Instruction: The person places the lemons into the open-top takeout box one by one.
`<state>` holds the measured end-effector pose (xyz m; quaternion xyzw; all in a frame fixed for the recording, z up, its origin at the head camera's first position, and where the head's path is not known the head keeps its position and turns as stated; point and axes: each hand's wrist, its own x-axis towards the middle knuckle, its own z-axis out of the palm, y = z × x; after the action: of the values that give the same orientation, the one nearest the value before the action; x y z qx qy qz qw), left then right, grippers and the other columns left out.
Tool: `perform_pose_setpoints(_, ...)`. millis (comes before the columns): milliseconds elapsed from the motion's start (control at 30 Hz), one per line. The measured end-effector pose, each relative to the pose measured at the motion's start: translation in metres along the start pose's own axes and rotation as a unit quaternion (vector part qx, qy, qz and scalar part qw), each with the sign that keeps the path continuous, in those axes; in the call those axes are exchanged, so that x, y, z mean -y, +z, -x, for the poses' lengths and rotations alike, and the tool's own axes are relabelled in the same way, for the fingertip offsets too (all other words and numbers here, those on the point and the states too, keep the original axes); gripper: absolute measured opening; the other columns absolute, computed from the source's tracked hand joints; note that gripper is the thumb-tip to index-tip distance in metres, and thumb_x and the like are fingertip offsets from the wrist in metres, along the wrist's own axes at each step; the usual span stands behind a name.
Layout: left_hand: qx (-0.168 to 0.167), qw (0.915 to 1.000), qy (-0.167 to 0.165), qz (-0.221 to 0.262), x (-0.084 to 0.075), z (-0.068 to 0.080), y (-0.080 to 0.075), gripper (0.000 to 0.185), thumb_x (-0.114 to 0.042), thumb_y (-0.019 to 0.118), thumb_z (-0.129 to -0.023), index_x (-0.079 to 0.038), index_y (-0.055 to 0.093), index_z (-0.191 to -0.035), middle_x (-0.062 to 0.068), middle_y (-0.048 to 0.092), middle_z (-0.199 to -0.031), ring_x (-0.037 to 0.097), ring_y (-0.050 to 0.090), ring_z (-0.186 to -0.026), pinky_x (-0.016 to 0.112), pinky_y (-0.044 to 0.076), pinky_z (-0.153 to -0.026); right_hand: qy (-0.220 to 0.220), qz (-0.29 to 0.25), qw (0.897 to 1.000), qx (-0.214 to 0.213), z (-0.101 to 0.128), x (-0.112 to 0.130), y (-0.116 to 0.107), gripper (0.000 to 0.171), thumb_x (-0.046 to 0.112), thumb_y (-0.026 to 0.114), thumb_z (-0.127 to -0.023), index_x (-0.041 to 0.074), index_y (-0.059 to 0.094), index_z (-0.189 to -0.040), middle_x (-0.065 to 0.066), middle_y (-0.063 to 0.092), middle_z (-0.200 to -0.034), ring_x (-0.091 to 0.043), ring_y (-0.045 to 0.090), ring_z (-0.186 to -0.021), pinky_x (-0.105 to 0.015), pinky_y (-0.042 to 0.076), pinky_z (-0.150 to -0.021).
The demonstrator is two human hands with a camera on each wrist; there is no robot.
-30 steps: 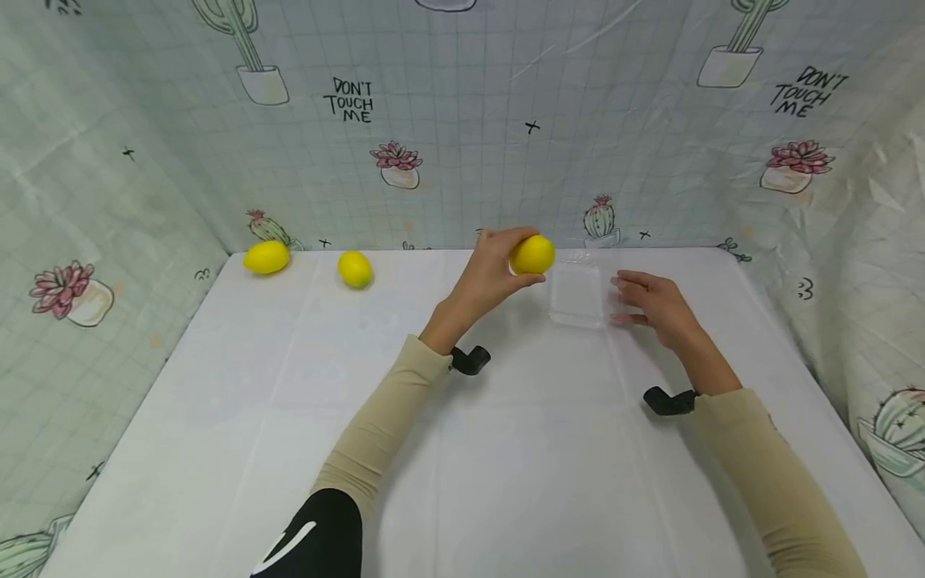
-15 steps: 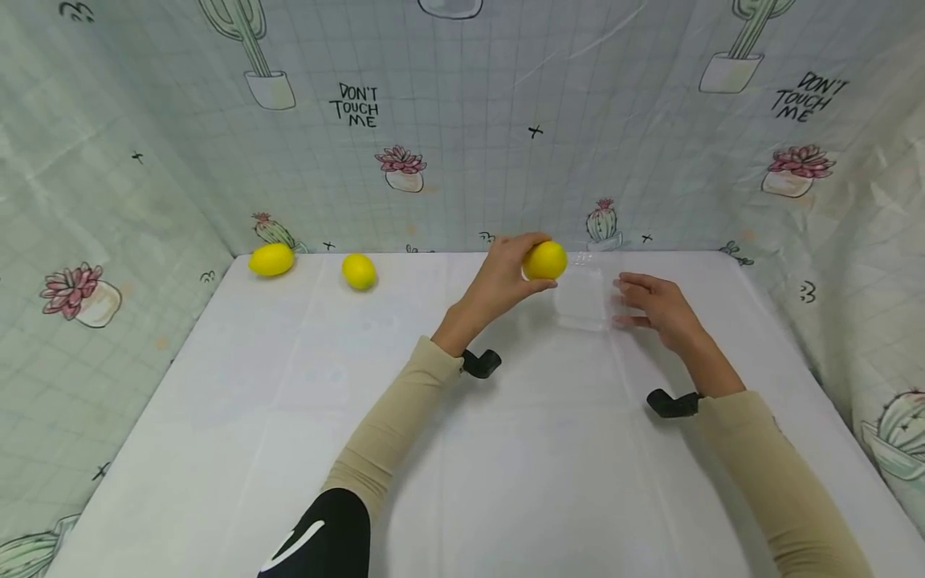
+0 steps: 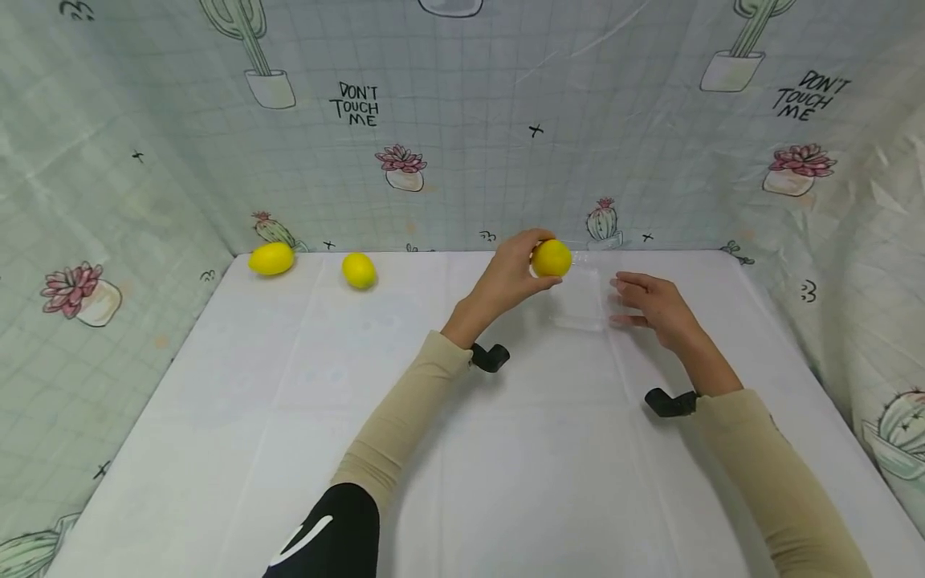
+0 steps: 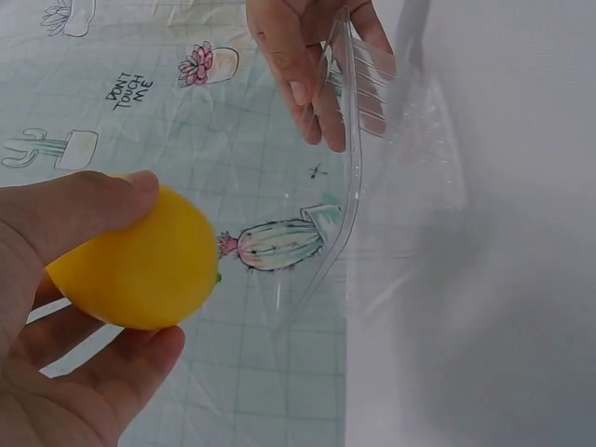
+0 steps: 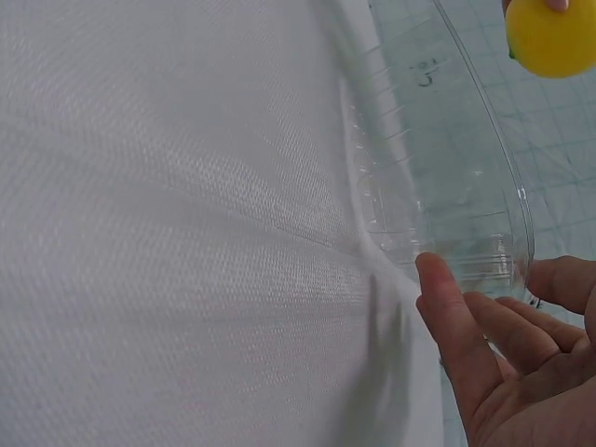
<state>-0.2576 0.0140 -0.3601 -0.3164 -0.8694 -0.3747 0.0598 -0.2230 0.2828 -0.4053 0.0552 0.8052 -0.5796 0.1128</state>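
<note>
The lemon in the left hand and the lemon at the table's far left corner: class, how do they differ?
The held lemon is off the table, gripped by the left hand next to the clear plastic container; the corner lemon lies on the white table, untouched. The held lemon is partly covered by fingers; the corner lemon shows whole, lying lengthwise. Both are yellow and look alike in size.

Two yellow lemons [image 3: 270, 258] [image 3: 359, 270] lie apart on the white table [image 3: 289, 417] near the cactus-print backdrop [image 3: 448, 144].

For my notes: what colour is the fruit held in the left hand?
Bright yellow: the oval lemon-like fruit, clearest in the left wrist view.
</note>
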Motion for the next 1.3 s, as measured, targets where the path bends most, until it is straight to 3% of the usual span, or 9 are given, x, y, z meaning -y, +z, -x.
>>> perform_pose_setpoints(200,0.008,0.9999,-0.011,-0.005,0.002,-0.009,0.005,0.061,-0.02,0.084,-0.086,-0.003,0.054,-0.136,0.009,0.058,-0.137,0.02,0.057,-0.12,0.02,0.05,-0.099,-0.003,-0.001,1.0,-0.003,0.0,-0.001,0.001,0.064,0.036,0.051,-0.108,0.003,0.031,-0.159,-0.02,0.035,-0.16,-0.036,0.042,-0.143,-0.026,0.06,-0.085)
perform_pose_setpoints(567,0.071,0.9969,-0.033,-0.009,-0.003,-0.034,0.004,0.061,-0.014,0.082,-0.087,-0.005,0.052,-0.139,0.009,0.057,-0.14,0.022,0.055,-0.124,0.027,0.047,-0.106,-0.011,-0.002,1.0,0.003,0.001,0.0,0.0,0.063,0.035,0.049,-0.108,0.003,0.029,-0.159,-0.02,0.033,-0.161,-0.036,0.04,-0.143,-0.026,0.059,-0.085)
perform_pose_setpoints(967,0.09,0.9958,-0.014,-0.006,-0.008,-0.042,-0.001,0.056,-0.019,0.082,-0.088,-0.005,0.053,-0.135,0.008,0.06,-0.135,0.02,0.057,-0.12,0.028,0.049,-0.103,-0.006,-0.004,1.0,0.004,0.004,-0.002,0.0,0.064,0.037,0.049,-0.108,0.004,0.029,-0.159,-0.019,0.034,-0.162,-0.036,0.04,-0.143,-0.025,0.059,-0.084)
perform_pose_setpoints(1300,0.145,0.9886,0.004,-0.038,-0.008,-0.063,-0.004,0.056,-0.024,0.08,-0.089,-0.007,0.055,-0.136,0.006,0.061,-0.133,0.019,0.055,-0.112,0.024,0.048,-0.097,0.001,0.0,1.0,0.002,0.004,0.001,0.0,0.064,0.037,0.049,-0.108,0.004,0.029,-0.16,-0.019,0.035,-0.161,-0.036,0.042,-0.142,-0.025,0.06,-0.084)
